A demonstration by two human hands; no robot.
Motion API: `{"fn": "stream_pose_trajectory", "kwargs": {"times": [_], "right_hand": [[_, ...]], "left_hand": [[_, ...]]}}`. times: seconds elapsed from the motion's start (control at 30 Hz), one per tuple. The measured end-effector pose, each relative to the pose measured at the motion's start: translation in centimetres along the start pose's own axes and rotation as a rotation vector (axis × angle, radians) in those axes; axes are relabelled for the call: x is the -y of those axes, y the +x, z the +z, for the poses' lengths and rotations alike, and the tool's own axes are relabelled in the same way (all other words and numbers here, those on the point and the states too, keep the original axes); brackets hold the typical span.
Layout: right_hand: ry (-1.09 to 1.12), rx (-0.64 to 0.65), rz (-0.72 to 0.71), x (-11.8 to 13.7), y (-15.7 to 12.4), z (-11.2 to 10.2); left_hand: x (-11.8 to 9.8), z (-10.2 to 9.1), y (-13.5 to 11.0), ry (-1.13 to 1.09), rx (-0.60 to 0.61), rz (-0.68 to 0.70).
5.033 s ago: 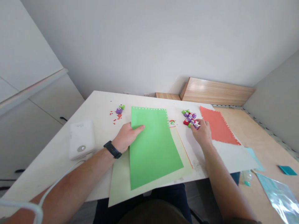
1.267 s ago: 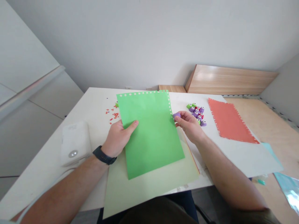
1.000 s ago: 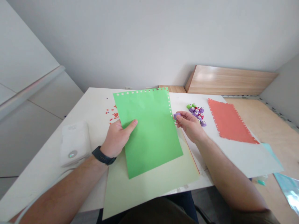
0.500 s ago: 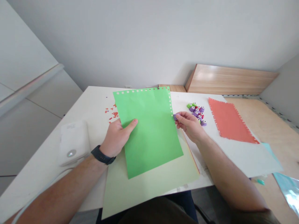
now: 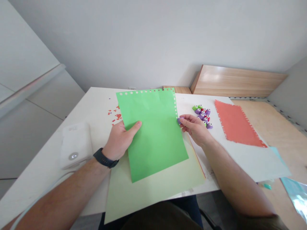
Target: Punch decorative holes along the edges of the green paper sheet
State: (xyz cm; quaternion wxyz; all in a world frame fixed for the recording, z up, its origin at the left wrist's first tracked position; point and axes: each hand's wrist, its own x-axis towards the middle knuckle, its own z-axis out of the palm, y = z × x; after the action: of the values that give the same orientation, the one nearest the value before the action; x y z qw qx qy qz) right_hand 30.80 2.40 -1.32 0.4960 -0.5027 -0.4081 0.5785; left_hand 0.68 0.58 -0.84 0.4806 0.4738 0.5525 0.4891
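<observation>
My left hand (image 5: 121,138) grips a green paper sheet (image 5: 153,131) by its left edge, thumb on top and fingers hidden beneath. Small punched holes run along the sheet's top edge and down the upper part of its right edge. Between the thumb and fingers of my right hand (image 5: 192,126) is a small purple craft punch (image 5: 179,120), set at the right edge just below the lowest hole. Under the green sheet lie larger pale green sheets (image 5: 155,198), which overhang the table's front edge.
Several purple, green and red craft punches (image 5: 202,115) cluster right of my right hand. Beyond them lies a red sheet (image 5: 237,123) with punched edges. Red paper bits (image 5: 117,116) are scattered on the white table (image 5: 100,105). A white device (image 5: 76,145) with a cable stands at left.
Both hands, the green sheet and the punch stay almost in place. The whole view has shifted very slightly.
</observation>
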Motion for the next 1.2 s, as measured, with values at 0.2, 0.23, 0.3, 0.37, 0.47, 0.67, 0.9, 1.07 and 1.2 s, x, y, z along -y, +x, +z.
{"fn": "stream_pose_trajectory", "kwargs": {"times": [0.2,0.23,0.3,0.37,0.47,0.67,0.9,1.07,1.2], "right_hand": [[-0.004,0.046,-0.008,-0.18,0.08,-0.18],[-0.014,0.053,-0.009,-0.22,0.10,-0.24],[-0.035,0.069,-0.010,-0.28,0.16,-0.36],[-0.048,0.082,-0.011,-0.35,0.22,-0.47],[-0.057,0.084,-0.003,-0.45,0.29,-0.61],[-0.082,0.096,0.015,-0.59,0.30,-0.82],[-0.055,0.081,0.051,-0.37,0.09,-0.41],[-0.027,0.097,0.061,-0.32,0.07,-0.24],[-0.050,0.120,0.062,-0.54,0.15,-0.47]], "left_hand": [[-0.08,0.06,-0.08,0.004,0.019,0.001],[-0.11,0.06,-0.10,0.003,0.017,-0.002],[-0.18,0.07,-0.12,-0.007,0.012,-0.011],[-0.21,0.08,-0.13,-0.011,0.008,-0.008],[-0.22,0.11,-0.15,-0.002,0.009,0.008],[-0.14,0.14,-0.18,0.003,0.003,0.019],[0.00,0.03,-0.09,0.010,0.012,0.022],[0.04,0.05,-0.15,-0.009,0.022,-0.004],[-0.12,0.06,-0.32,-0.012,0.039,-0.028]]}}
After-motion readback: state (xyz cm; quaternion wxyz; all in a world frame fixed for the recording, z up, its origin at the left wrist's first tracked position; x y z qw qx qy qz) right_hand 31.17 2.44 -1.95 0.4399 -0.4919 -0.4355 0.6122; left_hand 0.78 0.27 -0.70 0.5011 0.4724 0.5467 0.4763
